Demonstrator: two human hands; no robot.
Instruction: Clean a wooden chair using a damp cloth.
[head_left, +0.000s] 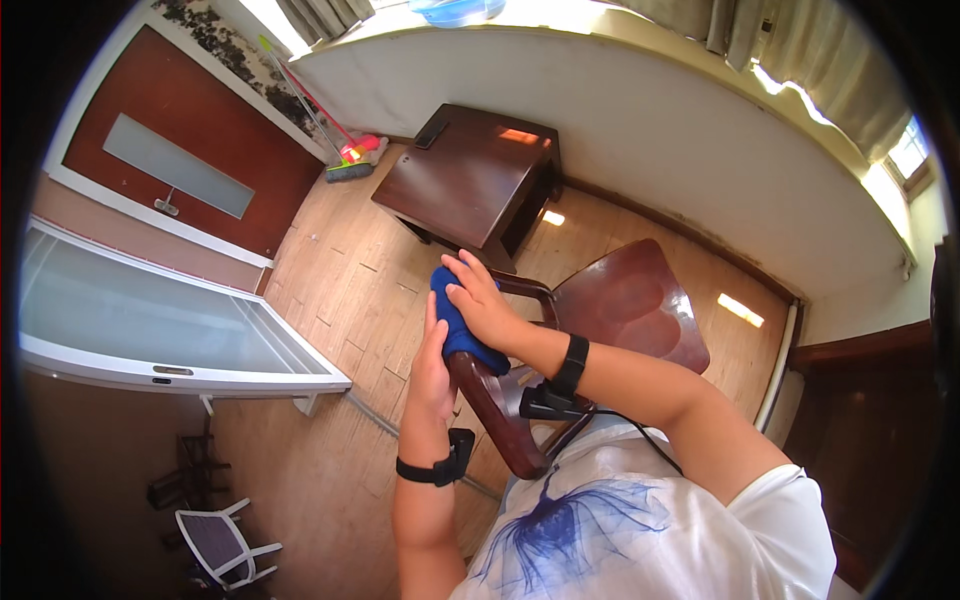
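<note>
A dark, glossy wooden chair stands directly before me, its curved top rail (502, 420) running towards my body. Over the far end of that rail lies a blue cloth (456, 319). My right hand (484, 311) presses on the cloth from above, with its fingers spread towards the far end. Along the left side of the rail, my left hand (433, 367) holds the cloth's edge, its fingertips partly hidden. Beyond my right forearm shows the chair's contoured seat (630, 307). Each wrist wears a black strap with a small device.
A dark wooden side table (472, 161) stands beyond the chair, with a black flat object (431, 135) on it. A broom (349, 171) leans near the red-brown door (195, 120). At left is a white-framed glass panel (172, 307). A white-framed chair (221, 544) stands lower left.
</note>
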